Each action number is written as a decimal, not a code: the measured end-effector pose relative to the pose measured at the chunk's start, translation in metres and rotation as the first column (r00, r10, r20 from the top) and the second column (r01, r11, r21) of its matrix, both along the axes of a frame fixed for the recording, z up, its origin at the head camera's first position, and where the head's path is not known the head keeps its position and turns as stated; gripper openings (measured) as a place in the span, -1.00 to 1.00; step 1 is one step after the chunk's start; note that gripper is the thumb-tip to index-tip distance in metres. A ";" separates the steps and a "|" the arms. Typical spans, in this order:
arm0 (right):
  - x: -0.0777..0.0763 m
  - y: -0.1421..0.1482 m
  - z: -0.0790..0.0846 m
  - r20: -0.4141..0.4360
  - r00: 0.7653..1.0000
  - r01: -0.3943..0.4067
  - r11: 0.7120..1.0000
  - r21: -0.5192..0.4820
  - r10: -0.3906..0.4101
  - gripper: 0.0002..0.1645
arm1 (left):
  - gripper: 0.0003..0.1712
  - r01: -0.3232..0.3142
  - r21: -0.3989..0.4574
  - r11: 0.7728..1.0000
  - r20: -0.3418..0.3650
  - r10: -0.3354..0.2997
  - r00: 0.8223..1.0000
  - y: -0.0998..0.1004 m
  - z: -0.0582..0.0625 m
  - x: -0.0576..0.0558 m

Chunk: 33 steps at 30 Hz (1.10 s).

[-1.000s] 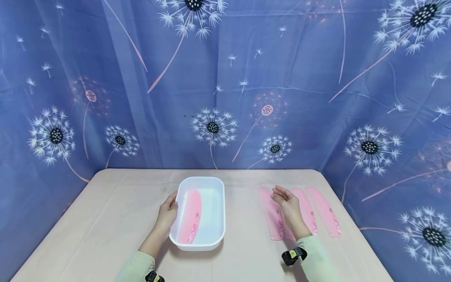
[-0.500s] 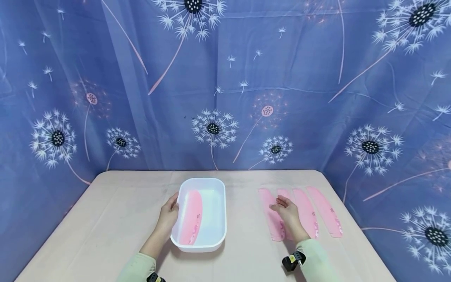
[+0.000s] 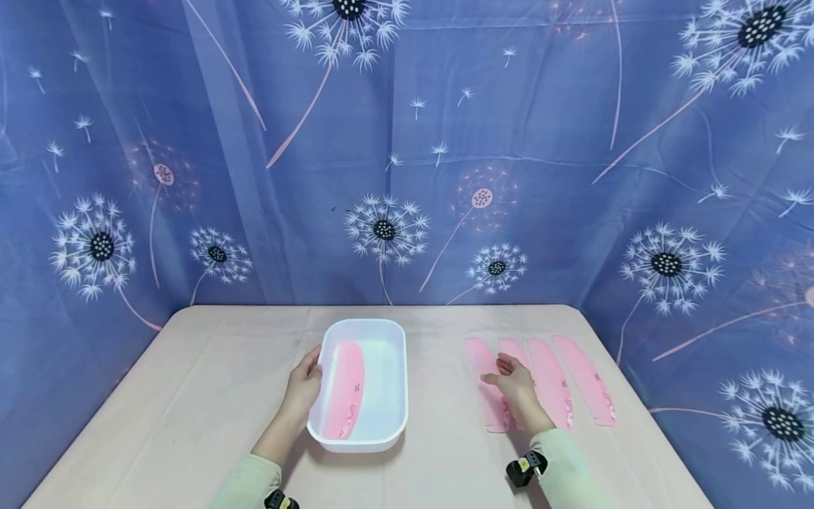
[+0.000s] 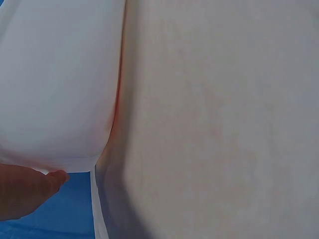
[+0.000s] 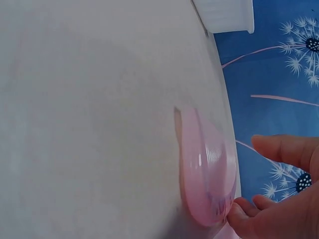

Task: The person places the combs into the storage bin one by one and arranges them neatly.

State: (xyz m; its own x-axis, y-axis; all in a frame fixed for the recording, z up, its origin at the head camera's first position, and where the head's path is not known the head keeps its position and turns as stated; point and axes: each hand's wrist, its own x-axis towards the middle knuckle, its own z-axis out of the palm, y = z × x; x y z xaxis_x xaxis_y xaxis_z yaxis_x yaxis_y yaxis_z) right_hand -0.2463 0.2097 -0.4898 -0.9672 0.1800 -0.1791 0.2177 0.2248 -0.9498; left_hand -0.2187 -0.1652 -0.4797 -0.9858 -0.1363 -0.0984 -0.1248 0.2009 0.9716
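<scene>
My left hand (image 3: 302, 390) grips the left rim of a white plastic tub (image 3: 405, 382), thumb over the edge; in the left wrist view the tub's side wall (image 4: 60, 89) shows. One pink comb (image 3: 346, 392) with a flower print lies inside along the tub's left side. On the right, my right hand (image 3: 518, 390) hovers over a row of matching combs, thumb spread away from the fingers. It overlaps the leftmost comb (image 3: 482, 367) and largely hides the second comb (image 3: 511, 346). In the right wrist view its fingertips are right at the edge of a comb (image 5: 207, 169).
Further right lie a third comb (image 3: 550, 382) and a fourth comb (image 3: 586, 382), side by side on the pale tablecloth (image 3: 210, 417). A blue dandelion-print curtain (image 3: 439, 141) encloses the table's back and sides.
My right hand has come down slightly toward me over the combs, and its thumb has spread out to the left. My left hand and the tub stay in place.
</scene>
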 end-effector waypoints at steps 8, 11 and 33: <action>0.001 -0.004 -0.004 -0.007 1.000 -0.017 0.996 0.091 0.018 -0.13 | -0.42 -0.007 -0.003 1.000 0.003 0.007 1.000 0.000 0.000 -0.001; 0.002 -0.006 -0.003 -0.016 0.999 -0.027 0.988 0.153 0.029 -0.12 | -0.42 -0.006 -0.003 1.000 0.002 0.006 1.000 0.000 -0.001 -0.001; -0.002 -0.011 -0.004 -0.058 0.998 -0.011 0.913 0.407 0.038 -0.01 | -0.42 0.003 -0.007 1.000 -0.016 -0.004 1.000 0.000 -0.001 -0.001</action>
State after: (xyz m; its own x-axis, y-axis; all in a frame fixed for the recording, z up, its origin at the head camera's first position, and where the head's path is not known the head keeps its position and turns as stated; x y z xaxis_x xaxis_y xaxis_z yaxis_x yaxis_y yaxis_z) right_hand -0.2486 0.1991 -0.4934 -0.9791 0.2007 -0.0338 0.1498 0.5983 -0.7871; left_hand -0.2193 -0.1652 -0.4807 -0.9877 -0.1334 -0.0820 -0.1088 0.2082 0.9720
